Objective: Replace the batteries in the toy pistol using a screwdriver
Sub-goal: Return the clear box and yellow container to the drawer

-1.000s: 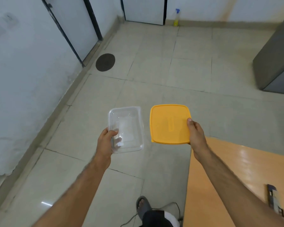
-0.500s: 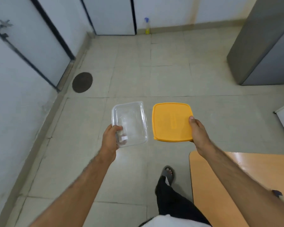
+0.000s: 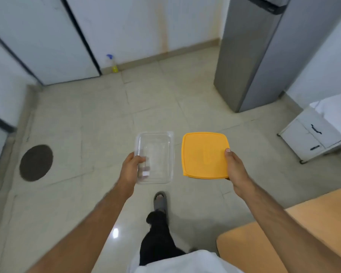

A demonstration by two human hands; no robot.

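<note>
My left hand (image 3: 130, 168) grips the near left rim of a clear plastic container (image 3: 158, 152), held out flat over the floor; its inside looks empty apart from a small white label near my fingers. My right hand (image 3: 234, 166) pinches the right edge of an orange square lid (image 3: 203, 154), thumb on top, level with the container and a little to its right. No toy pistol, screwdriver or batteries are in view.
A wooden table corner (image 3: 303, 233) lies at the lower right. A grey fridge (image 3: 254, 56) stands at the back right, a white cabinet (image 3: 313, 136) right of it. A round drain cover (image 3: 35, 162) and a spray bottle (image 3: 112, 64) sit on the tiled floor. My foot (image 3: 160, 200) steps forward.
The view has swung right and I have stepped along: the fridge and white cabinet came into sight and the table slid lower right. Both hands keep their hold on container and lid.
</note>
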